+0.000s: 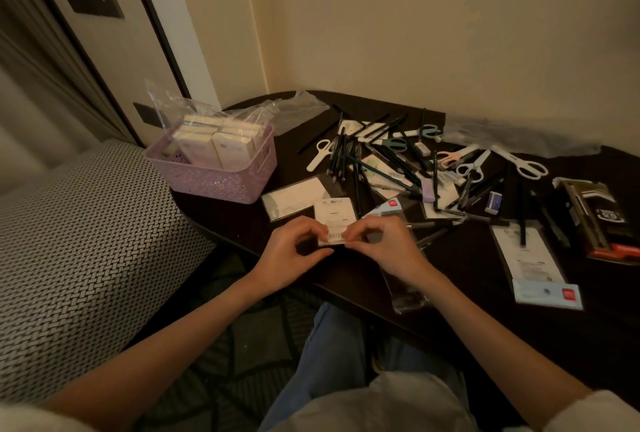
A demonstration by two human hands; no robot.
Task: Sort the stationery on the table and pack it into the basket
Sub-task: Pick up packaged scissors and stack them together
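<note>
My left hand (pixel 294 251) and my right hand (pixel 384 248) together pinch the near end of a small white packet (pixel 334 220) with a barcode, just above the dark table (pixel 467 279). A purple lattice basket (pixel 214 175) stands at the table's left end and holds several pale boxes (pixel 214 140) inside a clear bag. A heap of dark pens and pencils (pixel 377 161) lies mid-table. Several scissors lie around the heap, among them white scissors (pixel 523 163) and teal-handled scissors (pixel 394 144). An eraser (pixel 493 203) lies to the right.
A flat white card pack (pixel 294 199) lies beside the basket. Longer packets (pixel 536 268) and a dark boxed pack (pixel 595 223) lie at the right. A clear sleeve (pixel 405 289) overhangs the near edge. A patterned cushion (pixel 79 251) sits left. Walls close the back.
</note>
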